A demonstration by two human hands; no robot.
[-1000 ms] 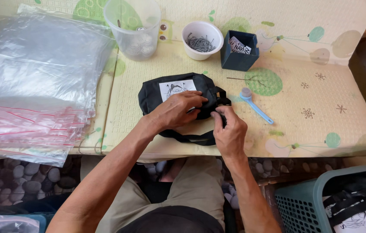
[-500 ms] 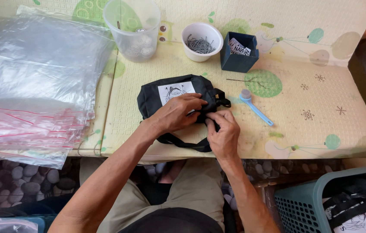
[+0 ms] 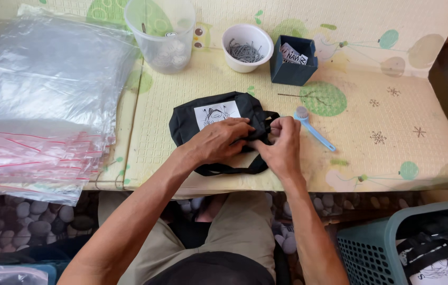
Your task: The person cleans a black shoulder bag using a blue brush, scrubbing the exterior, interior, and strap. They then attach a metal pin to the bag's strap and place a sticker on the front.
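A small home packing workshop: a low bench (image 3: 393, 158) covered with a child's foam play mat, a stack of clear zip bags (image 3: 39, 116), a white bowl (image 3: 247, 47) of small metal bits, a basket (image 3: 393, 248) of black cloth bags (printed white patches), a pebble floor (image 3: 18, 216).

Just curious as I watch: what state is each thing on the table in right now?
Black bag: lying flat, picture patch up, both hands on its right end.
Left hand: pressing on the bag.
Right hand: pinching the bag's end.
Brush: lying loose, untouched.
White bowl: holds metal bits.
Blue box: open.
Clear cup: upright, open.
Plastic bags: stacked flat.
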